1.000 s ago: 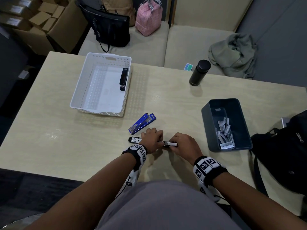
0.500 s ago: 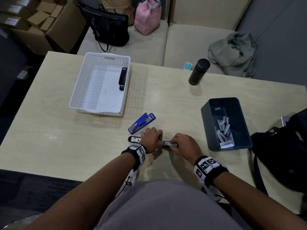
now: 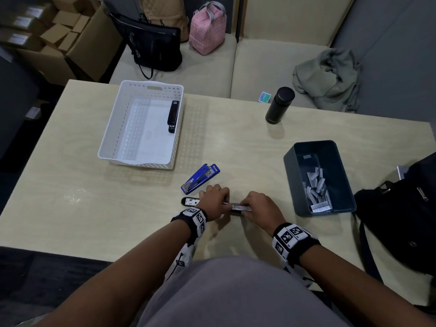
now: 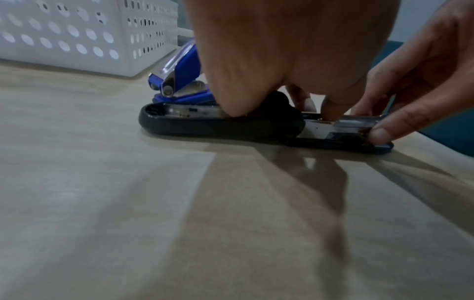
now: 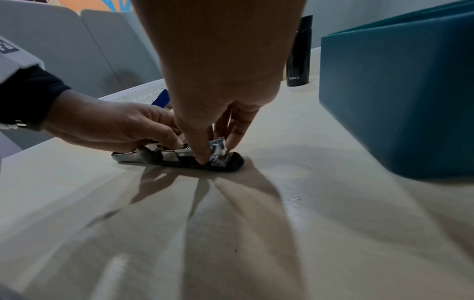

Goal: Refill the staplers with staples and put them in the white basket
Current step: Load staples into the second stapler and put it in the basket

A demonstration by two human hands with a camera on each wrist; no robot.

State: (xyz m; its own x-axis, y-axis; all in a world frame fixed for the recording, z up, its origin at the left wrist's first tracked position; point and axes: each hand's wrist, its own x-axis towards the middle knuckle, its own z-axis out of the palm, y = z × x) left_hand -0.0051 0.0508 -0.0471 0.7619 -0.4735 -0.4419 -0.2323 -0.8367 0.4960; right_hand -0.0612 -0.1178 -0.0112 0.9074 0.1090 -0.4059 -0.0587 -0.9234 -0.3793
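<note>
A black stapler (image 3: pixel 190 201) lies opened flat near the table's front edge. My left hand (image 3: pixel 217 198) grips its middle by the hinge (image 4: pixel 279 109), fingers curled down onto it. My right hand (image 3: pixel 253 204) pinches the metal magazine end (image 5: pixel 218 151) between thumb and fingers. A blue stapler (image 3: pixel 200 178) lies just behind, hinged open. The white basket (image 3: pixel 151 84) stands at the back left with another black stapler (image 3: pixel 173 115) inside along its right wall. Staple strips (image 3: pixel 316 187) lie in a blue-grey bin (image 3: pixel 290 166) to the right.
A black bottle (image 3: pixel 279 105) stands at the table's far edge. A black bag (image 3: pixel 401 208) sits at the right edge, close to the bin. Bags and a grey garment lie on the sofa beyond the table. Cardboard boxes are at the far left.
</note>
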